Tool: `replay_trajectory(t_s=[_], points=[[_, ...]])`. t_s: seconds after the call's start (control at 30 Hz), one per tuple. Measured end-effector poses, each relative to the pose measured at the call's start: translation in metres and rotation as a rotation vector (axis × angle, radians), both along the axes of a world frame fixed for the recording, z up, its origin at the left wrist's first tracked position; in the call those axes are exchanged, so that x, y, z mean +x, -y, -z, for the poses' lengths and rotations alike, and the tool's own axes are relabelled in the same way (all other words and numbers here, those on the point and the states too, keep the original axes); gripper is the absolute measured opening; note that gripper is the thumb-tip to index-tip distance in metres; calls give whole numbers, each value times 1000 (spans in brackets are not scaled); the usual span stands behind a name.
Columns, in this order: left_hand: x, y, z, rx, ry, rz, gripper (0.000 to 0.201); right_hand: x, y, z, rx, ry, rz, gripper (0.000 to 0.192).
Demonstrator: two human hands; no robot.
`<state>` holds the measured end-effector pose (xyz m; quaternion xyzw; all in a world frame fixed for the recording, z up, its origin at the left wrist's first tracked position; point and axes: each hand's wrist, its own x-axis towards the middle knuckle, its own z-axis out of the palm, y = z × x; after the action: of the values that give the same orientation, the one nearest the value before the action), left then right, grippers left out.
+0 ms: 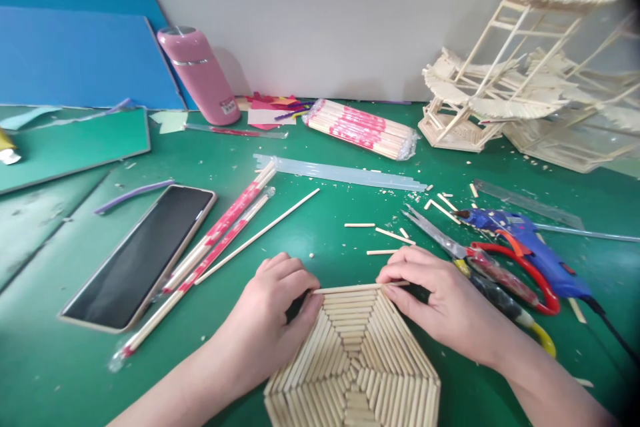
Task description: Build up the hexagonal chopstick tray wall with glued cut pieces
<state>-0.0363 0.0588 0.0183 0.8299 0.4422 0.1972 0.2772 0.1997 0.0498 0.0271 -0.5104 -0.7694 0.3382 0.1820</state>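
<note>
A many-sided panel of wooden sticks (400, 353), laid in rings around its middle, is at the bottom centre, its near part cut off by the frame. Along its far edge runs a thin wooden stick (350, 289). My left hand (283, 310) is closed, thumb and forefinger pinching at the stick's left end by the panel's corner. At the other corner, my right hand (433, 290) pinches the same stick, whose end pokes out past the fingers. Beyond the hands lie several short cut stick pieces (360, 225).
Right of my right hand lie red-handled scissors (493, 267), yellow-and-black-handled pliers (500, 297) and a blue glue gun (535, 247). To the left are a phone (145, 253) and wrapped sticks (220, 233). Behind stand a pink bottle (203, 77), a stick bundle (360, 128) and stick-built models (500, 93).
</note>
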Motion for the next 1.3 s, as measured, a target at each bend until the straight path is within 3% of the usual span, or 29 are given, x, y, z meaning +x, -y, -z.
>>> replay_trajectory(t_s=[0.2, 0.7, 0.97, 1.3], points=[[0, 4, -8, -7, -16, -8, 13, 1, 0, 4, -13, 15, -13, 15], [0, 4, -7, 7, -53, 33, 19, 1, 0, 5, -25, 12, -24, 17], [1, 1, -11, 16, -66, -1, 15, -1, -2, 0, 48, -14, -34, 16], [50, -9, -24, 99, -282, 138, 20, 1, -2, -4, 68, -9, -29, 16]])
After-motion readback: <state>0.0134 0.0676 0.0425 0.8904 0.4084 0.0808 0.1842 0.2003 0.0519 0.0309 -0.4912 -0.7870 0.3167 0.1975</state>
